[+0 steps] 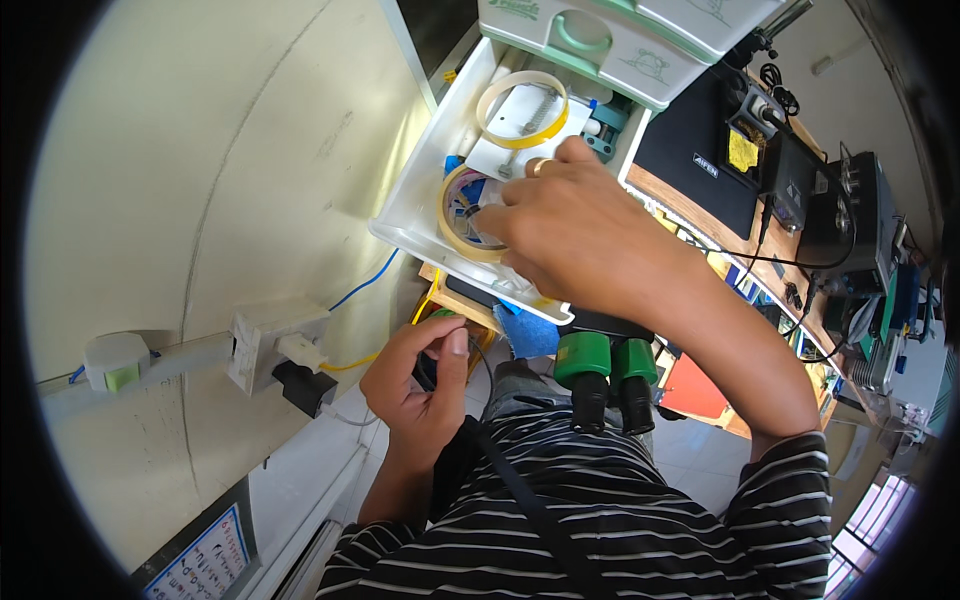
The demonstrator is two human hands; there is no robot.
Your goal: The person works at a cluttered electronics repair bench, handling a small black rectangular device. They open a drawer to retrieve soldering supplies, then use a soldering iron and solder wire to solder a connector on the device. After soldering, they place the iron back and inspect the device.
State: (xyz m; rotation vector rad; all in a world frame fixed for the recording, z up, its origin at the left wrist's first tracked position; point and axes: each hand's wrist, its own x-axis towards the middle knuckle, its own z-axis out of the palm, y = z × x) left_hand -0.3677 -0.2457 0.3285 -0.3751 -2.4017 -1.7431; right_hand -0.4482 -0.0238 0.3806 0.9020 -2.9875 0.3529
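My right hand (565, 220), with a ring on one finger, reaches into the open white drawer (395, 220). Its bent fingertips meet at the inside of a cream tape roll (452, 225); what they pinch there is too hidden to name. Farther back, a yellow and cream tape roll (487, 100) lies on a white sheet (492, 155), with a thin metal piece inside its ring. Left of my body and below the drawer's near corner, my left hand (420, 380) is closed, thumb against the curled index finger. Whatever it may hold cannot be made out.
Closed drawers (650, 60) rise above the open one. Green and black microscope eyepieces (603, 370) stand before my body. A wall socket box (280, 340) with plugs and cables is at left. On the right, a wooden bench holds a black mat (690, 160) and wired devices.
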